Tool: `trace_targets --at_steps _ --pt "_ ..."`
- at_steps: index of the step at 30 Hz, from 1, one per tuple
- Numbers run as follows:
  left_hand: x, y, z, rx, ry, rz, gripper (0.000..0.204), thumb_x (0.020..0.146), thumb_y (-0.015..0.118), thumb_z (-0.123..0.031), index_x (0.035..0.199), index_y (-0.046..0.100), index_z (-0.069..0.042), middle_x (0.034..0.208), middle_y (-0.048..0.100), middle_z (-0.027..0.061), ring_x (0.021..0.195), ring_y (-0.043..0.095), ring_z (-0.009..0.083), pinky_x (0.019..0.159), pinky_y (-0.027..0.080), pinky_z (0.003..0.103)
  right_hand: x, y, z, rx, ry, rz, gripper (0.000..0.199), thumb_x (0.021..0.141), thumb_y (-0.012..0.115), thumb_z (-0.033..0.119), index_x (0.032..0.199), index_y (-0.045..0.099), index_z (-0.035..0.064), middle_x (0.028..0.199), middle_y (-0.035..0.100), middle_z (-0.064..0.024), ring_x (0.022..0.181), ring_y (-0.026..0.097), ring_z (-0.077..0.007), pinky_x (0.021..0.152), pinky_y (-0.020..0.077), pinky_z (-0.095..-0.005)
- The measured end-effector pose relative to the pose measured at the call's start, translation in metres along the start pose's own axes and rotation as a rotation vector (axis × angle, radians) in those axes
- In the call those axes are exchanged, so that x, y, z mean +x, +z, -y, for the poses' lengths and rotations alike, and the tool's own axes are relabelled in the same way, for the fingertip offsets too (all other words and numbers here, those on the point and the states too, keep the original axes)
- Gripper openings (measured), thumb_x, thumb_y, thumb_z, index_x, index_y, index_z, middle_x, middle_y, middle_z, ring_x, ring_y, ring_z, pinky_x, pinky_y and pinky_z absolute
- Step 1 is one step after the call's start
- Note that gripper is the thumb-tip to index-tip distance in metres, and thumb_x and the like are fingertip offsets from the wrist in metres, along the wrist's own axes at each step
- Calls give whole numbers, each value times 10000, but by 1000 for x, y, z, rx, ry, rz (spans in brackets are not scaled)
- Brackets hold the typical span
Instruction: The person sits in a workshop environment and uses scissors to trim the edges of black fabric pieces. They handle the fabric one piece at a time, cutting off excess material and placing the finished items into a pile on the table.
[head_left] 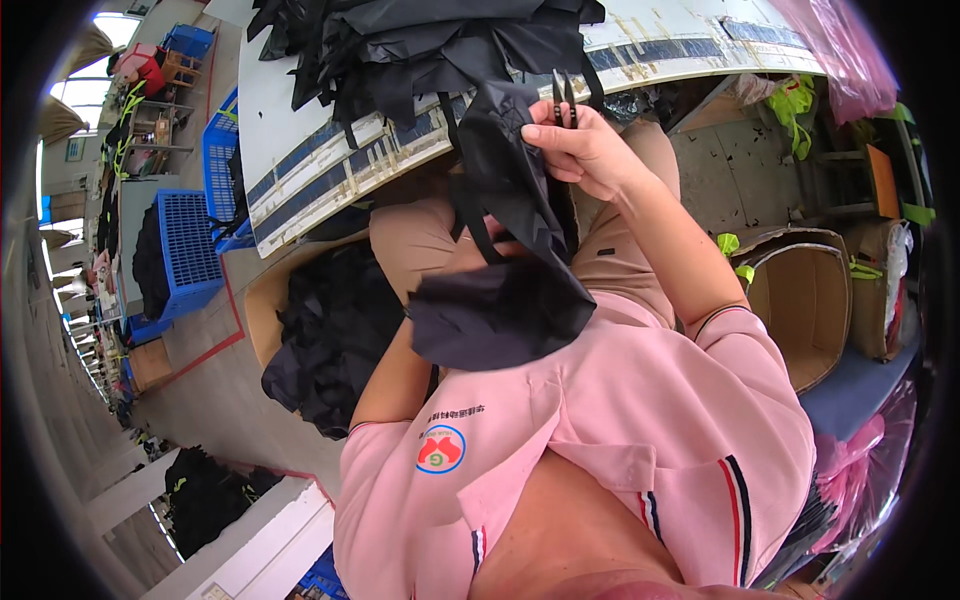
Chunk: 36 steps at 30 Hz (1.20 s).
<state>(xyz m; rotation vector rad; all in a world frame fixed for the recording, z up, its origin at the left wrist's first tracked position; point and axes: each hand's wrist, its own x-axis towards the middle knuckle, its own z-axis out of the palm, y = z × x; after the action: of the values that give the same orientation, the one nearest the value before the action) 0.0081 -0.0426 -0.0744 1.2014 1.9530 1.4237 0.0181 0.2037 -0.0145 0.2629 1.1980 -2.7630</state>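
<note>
Closest to us is our pink polo shirt point(620, 420), on the near side of the white worktable, with our beige trousers point(415, 245) spread at the knees toward its front edge. Our left arm reaches up toward that edge with the elbow bent, and the left hand point(500, 240) sits low before it, mostly behind the black fabric piece point(505, 310); a few fingers show beside a narrow strip, but we cannot tell how firmly they close. Our right forearm slants inward and up to the table's front edge, where the right hand point(582, 150) is turned with its thumb toward the cloth. It grasps a black two-pronged tool point(572, 108), snips or tweezers, tips apart and pointing across the table, while the thumb and fingers meet the fabric's upper end. That piece hangs in front of the table, its lower part spread over our lap. Below the table's near left corner a cardboard box point(262, 310) holds black cloth; to the table's right stands an open carton point(815, 305). On the white worktable point(275, 110) itself lies a heap of black pieces point(420, 60), and beyond its left side stand blue plastic crates point(190, 250).
</note>
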Motion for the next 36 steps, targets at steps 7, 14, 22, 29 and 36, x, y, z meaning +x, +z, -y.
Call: trace_targets --at_steps 7,14,22,29,36 --pt "2 -70 17 -549 -255 -345 505 882 627 -212 1286 467 46 1318 492 102 1237 441 208 1044 331 346 -23 23 26 -134 -31 199 380 795 706 33 1140 547 16 837 574 4 557 450 -12 404 270 -173" --pt "36 -49 -38 -976 -156 -203 500 793 713 -103 1226 501 33 1165 591 110 1028 591 197 901 477 327 -30 40 18 -267 48 282 467 784 699 17 1218 526 -8 849 541 7 561 410 -14 427 251 -180" --pt "51 -43 -75 -910 -140 -486 402 846 645 -51 1227 526 0 1156 603 90 1020 600 187 898 484 322 -41 30 19 -261 60 184 173 810 717 101 935 603 63 636 416 92 482 292 -5 417 210 -202" --pt "31 -69 -67 -809 -153 -536 263 886 634 -104 1119 596 10 1080 641 79 937 619 158 873 482 283 -36 21 14 -456 -224 -132 168 820 725 163 816 577 83 592 430 95 477 342 5 417 245 -181" --pt "39 -82 -76 322 252 -751 295 883 599 -90 1151 526 11 1231 532 123 1150 491 212 1010 363 339 -37 31 13 -746 -405 -129 208 804 733 146 783 576 12 645 487 51 639 388 -47 575 360 -221"
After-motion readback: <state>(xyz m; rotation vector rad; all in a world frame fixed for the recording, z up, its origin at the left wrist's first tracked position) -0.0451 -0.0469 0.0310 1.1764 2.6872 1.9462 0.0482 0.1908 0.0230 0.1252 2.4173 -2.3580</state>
